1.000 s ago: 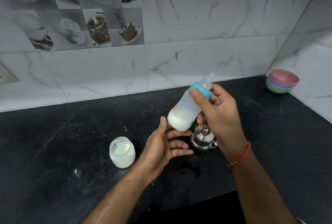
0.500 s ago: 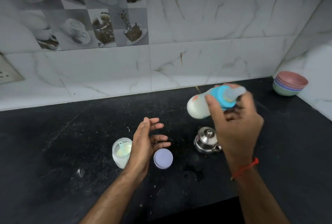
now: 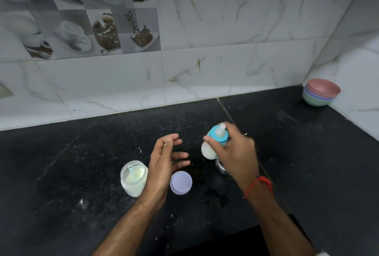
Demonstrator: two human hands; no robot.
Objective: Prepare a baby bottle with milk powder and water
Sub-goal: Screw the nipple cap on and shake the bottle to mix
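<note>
My right hand (image 3: pixel 235 153) grips the baby bottle (image 3: pixel 208 149) around its blue collar, teat pointing toward me and up; white milk fills its rounded base. The bottle hangs above the black counter (image 3: pixel 82 163). My left hand (image 3: pixel 164 163) hovers open, fingers spread, left of the bottle and holding nothing. An open jar of milk powder (image 3: pixel 133 177) with a light blue scoop inside stands just left of that hand. Its lilac lid (image 3: pixel 180 182) lies flat on the counter beside the left palm.
A small steel pot (image 3: pixel 221 168) sits mostly hidden under my right hand. A stack of coloured bowls (image 3: pixel 320 94) stands in the far right corner. Marble tiles back the counter; its front edge runs near my forearms. Wet spots mark the counter near the lid.
The right hand has swung the bottle from tilted high, to sideways, to lower with the teat up. The left hand drew away from the bottle base and stays open.
</note>
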